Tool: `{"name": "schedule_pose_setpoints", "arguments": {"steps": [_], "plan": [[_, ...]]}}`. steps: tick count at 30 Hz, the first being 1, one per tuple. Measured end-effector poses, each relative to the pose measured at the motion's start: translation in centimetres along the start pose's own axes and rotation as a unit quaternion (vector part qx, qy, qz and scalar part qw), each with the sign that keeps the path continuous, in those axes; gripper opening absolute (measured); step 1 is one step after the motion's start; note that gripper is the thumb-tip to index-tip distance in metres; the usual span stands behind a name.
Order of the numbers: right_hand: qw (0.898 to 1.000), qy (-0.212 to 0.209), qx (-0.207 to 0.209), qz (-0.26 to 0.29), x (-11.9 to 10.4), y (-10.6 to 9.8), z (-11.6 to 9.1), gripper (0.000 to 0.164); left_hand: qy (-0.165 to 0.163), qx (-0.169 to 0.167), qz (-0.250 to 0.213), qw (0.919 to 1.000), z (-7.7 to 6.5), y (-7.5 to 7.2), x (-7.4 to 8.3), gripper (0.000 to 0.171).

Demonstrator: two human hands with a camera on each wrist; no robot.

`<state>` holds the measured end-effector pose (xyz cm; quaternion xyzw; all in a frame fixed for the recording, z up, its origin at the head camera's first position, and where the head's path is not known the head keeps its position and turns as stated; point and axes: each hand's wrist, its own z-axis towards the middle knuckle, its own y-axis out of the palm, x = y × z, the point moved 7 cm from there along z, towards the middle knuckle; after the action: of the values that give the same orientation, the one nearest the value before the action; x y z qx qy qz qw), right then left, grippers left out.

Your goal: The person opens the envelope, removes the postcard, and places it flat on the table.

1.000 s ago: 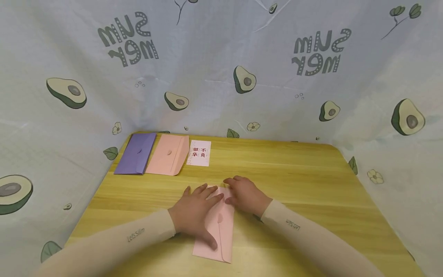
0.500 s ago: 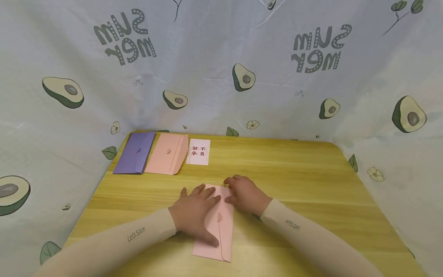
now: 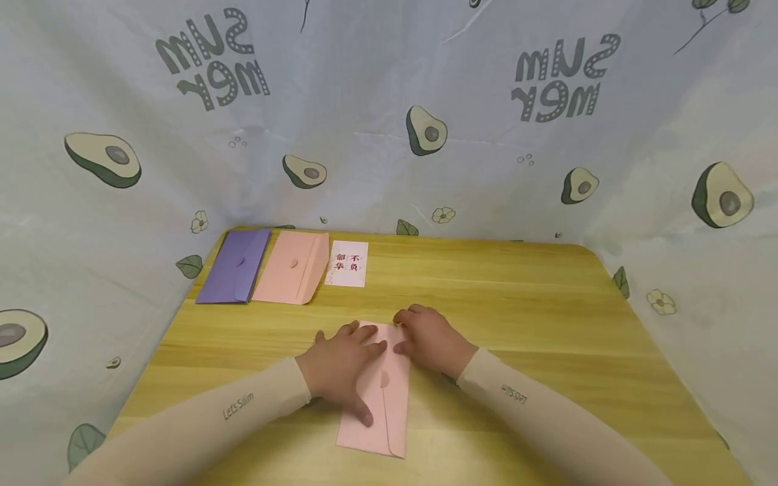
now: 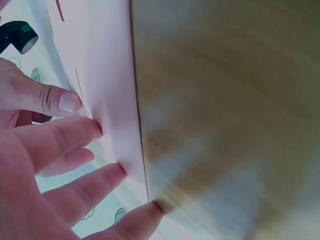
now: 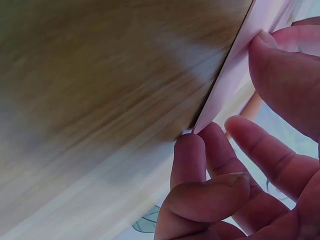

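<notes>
In the head view a pink envelope (image 3: pixel 395 398) lies on the table, its long flap seam and small rounded tab facing up. My left hand (image 3: pixel 343 364) rests over its left side with fingers spread and thumb pointing down the envelope. Those fingertips (image 4: pixel 117 171) touch the paper close to its edge in the left wrist view. At the far right corner is my right hand (image 3: pixel 433 341), its fingers curled round the edge and its thumb against the paper. Seen from the right wrist, two right fingers (image 5: pixel 190 150) meet at the corner of the envelope (image 5: pixel 220 102).
Farther back on the left of the wooden table (image 3: pixel 498 297) lie a purple envelope (image 3: pixel 227 273), another pink envelope (image 3: pixel 282 266) with its flap unfolded, and a white card (image 3: pixel 354 273) with red characters. An avocado-print cloth (image 3: pixel 365 121) hangs behind and along the sides.
My left thumb has drawn slightly back to the left, away from the flap seam. My right hand keeps its place at the corner. The head view has tilted down a little.
</notes>
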<state>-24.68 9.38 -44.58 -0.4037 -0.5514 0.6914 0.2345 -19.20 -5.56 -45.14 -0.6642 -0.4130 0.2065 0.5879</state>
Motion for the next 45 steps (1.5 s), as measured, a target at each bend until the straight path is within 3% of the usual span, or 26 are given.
{"name": "schedule_pose_setpoints", "arguments": {"steps": [9,24,37,45], "plan": [[1.000,0.001,0.012,-0.005,-0.3,-0.9,0.0,0.042,-0.014,0.012,-0.003,0.9998,0.3,-0.3,0.0,0.128],[1.000,-0.007,0.010,-0.002,-0.8,-0.4,-1.7,0.035,-0.019,0.015,-0.013,0.9996,0.3,-0.1,0.2,0.127],[0.999,0.010,-0.013,-0.034,-2.9,0.6,-4.1,0.067,-0.024,0.017,-0.013,0.9995,0.2,0.1,0.3,0.129],[0.998,-0.002,-0.029,-0.058,-3.5,0.7,-4.8,0.087,-0.021,0.026,-0.013,0.9993,0.3,0.2,0.4,0.124]]}}
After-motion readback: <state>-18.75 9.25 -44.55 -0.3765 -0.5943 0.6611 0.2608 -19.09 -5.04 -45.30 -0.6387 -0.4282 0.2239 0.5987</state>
